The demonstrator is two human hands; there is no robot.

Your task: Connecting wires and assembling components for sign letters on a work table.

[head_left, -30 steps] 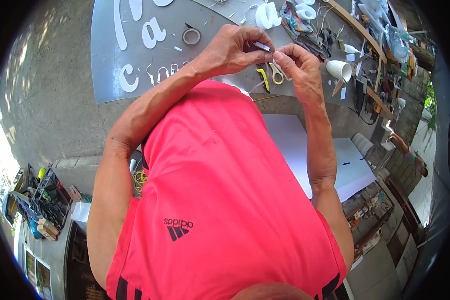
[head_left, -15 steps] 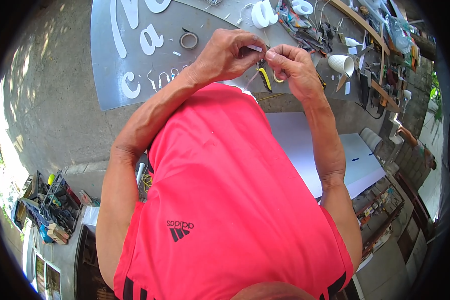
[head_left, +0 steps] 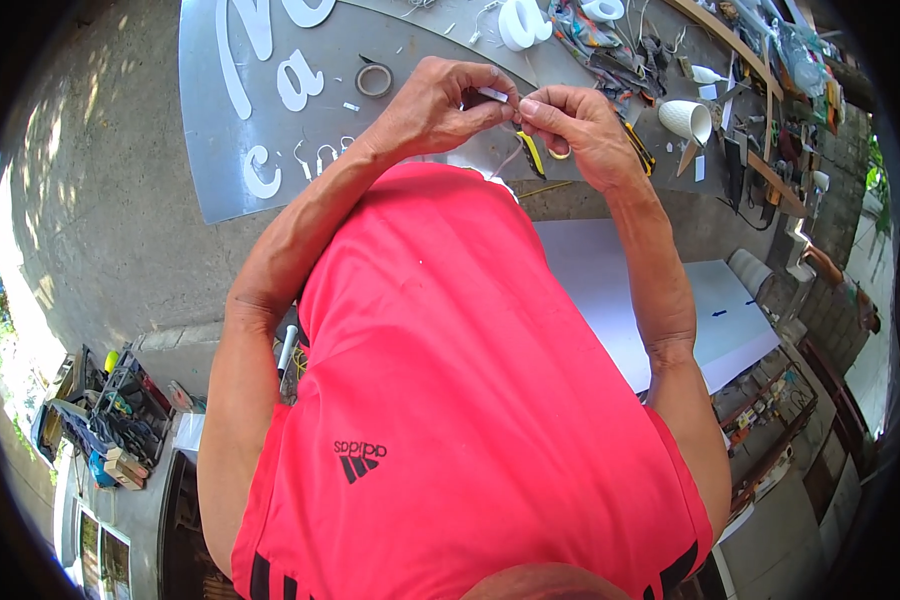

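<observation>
My left hand is closed, holding a small white strip between curled fingers. Fingertips of my right hand pinch together right beside the left fingertips. Whatever lies in that pinch is too small to make out. Below both hands, a pair of yellow-handled pliers rests on the grey table, partly hidden by my right hand. Left of my left forearm lie several small white pieces with thin wires. A roll of grey tape sits just beyond that forearm.
Flat white cut-out letters lie on the table's left, and a thick white one at the back. On the right are a textured white cup-shaped object, wooden strips and tangled tools. A white sheet is by my right forearm.
Both hands sit slightly further left in view, still fingertip to fingertip. The right fingers have rolled a little, and the white strip has dipped slightly. The whole view has shifted a little.
</observation>
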